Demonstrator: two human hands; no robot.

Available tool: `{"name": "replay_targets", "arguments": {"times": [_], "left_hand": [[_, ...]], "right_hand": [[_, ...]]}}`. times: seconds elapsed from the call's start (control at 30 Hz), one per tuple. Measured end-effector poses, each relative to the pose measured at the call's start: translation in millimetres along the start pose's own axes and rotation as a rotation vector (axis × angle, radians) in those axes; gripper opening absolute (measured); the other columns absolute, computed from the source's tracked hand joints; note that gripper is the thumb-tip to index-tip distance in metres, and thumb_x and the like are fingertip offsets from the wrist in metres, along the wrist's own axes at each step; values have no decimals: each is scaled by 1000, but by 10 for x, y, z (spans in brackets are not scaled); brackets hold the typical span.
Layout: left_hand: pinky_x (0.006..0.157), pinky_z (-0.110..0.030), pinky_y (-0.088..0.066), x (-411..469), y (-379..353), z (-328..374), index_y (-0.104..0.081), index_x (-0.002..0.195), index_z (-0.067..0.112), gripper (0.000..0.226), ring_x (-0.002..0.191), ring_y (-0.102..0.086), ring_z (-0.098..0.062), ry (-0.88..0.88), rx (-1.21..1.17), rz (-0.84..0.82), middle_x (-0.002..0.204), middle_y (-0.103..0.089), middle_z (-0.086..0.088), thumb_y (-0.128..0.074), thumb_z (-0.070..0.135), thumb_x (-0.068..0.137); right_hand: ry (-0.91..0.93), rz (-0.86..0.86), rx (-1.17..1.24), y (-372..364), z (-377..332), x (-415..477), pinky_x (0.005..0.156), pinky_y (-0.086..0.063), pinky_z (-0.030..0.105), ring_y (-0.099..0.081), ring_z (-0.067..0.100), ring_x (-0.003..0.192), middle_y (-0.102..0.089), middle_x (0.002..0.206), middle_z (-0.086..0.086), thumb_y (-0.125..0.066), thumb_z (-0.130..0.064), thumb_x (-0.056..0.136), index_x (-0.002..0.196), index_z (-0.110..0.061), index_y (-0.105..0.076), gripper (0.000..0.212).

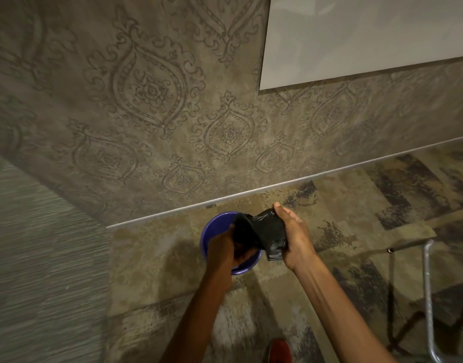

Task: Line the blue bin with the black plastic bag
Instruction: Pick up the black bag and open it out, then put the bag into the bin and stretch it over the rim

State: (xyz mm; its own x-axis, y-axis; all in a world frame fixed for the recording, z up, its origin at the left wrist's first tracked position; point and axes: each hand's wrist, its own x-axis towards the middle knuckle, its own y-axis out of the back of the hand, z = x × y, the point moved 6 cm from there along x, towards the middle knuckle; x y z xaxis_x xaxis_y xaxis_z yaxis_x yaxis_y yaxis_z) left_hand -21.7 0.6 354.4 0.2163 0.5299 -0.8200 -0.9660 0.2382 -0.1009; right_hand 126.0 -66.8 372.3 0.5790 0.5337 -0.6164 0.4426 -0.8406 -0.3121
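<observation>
A small round blue bin [216,226] stands on the patterned carpet close to the wall. Above it hangs a crumpled black plastic bag [261,230], stretched between both hands. My left hand [225,247] grips the bag's left part over the bin's opening and hides much of the bin's inside. My right hand [294,233] holds the bag's right, still folded part, just right of the bin's rim. The bag's lower corner dangles below my right palm.
A wall [151,121] with an ornate grey pattern rises right behind the bin. A white panel [369,35] hangs on it at the upper right. A metal frame [428,284] stands at the right on the floor. A red shoe [280,351] shows at the bottom.
</observation>
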Motion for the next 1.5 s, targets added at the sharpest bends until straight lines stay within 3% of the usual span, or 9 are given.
{"name": "replay_targets", "arguments": {"times": [0.27, 0.5, 0.6, 0.77, 1.0, 1.1, 1.17, 1.33, 1.5], "left_hand": [[79, -39, -59, -180, 259, 254, -58, 103, 38, 7, 100, -66, -20, -600, 14, 113, 110, -64, 3, -56, 39, 95], [119, -35, -19, -773, -134, 586, -43, 143, 33, 65, 142, -29, -5, -1448, 1049, 52, 149, -44, 8, -60, 58, 86], [111, -31, -38, -529, -165, 437, -52, 139, 25, 53, 120, -53, -7, -1162, 1108, -161, 130, -64, 5, -66, 37, 89], [71, -7, -47, -254, 153, 428, -72, 101, 18, 14, 81, -64, 2, -1035, 738, 107, 90, -68, 13, -69, 22, 89], [88, -52, -55, 301, 513, 359, -70, 80, 24, 6, 92, -70, -35, -441, 5, 258, 92, -74, -12, -71, 20, 85], [72, -43, -60, 449, 545, 347, -70, 102, 8, 18, 84, -69, -31, -267, -254, 210, 89, -72, -12, -70, 17, 86], [54, -31, -58, 485, 503, 361, -65, 114, 3, 32, 79, -68, -26, -197, -356, 145, 92, -71, -13, -71, 17, 87], [91, -49, -55, 478, 397, 380, -66, 118, 4, 43, 101, -69, -37, -132, -330, -47, 111, -72, -18, -76, 24, 81], [83, -38, -59, 619, 605, 418, -74, 100, 15, 35, 91, -74, -24, -343, 70, -64, 95, -78, -6, -85, 26, 69]], "right_hand": [[84, 36, -59, -188, -32, 25, 64, -60, 39, -66, 26, 66, -69, 78, 12, -73, -29, 88, 90, -11, -64, 21], [226, 12, -298, -288, -59, 136, 57, -56, 27, -65, 21, 63, -70, 73, 8, -72, -30, 89, 87, -9, -67, 22], [152, -7, -314, -322, -56, 187, 69, -57, 38, -64, 26, 66, -68, 74, 13, -68, -39, 91, 87, -12, -66, 28], [43, -47, -288, -268, -60, 300, 65, -59, 37, -67, 24, 62, -68, 68, 7, -66, -51, 89, 94, -15, -71, 36], [57, -500, -590, -211, -28, 367, 80, -57, 30, -73, 21, 98, -74, 115, 3, -84, -46, 72, 115, -31, -71, 48], [102, -596, -793, -160, 9, 408, 86, -57, 28, -71, 15, 105, -73, 118, -4, -90, -38, 66, 123, -37, -67, 62], [165, -586, -841, -164, 38, 449, 86, -57, 27, -71, 14, 104, -75, 114, -3, -90, -36, 66, 122, -30, -69, 60], [116, -375, -700, -103, 117, 592, 65, -57, 27, -76, 26, 80, -79, 93, 9, -78, -52, 77, 99, -21, -79, 37], [3, 0, -236, 105, 151, 850, 80, -60, 49, -74, 35, 92, -77, 102, 14, -67, -43, 89, 109, -18, -73, 32]]}}
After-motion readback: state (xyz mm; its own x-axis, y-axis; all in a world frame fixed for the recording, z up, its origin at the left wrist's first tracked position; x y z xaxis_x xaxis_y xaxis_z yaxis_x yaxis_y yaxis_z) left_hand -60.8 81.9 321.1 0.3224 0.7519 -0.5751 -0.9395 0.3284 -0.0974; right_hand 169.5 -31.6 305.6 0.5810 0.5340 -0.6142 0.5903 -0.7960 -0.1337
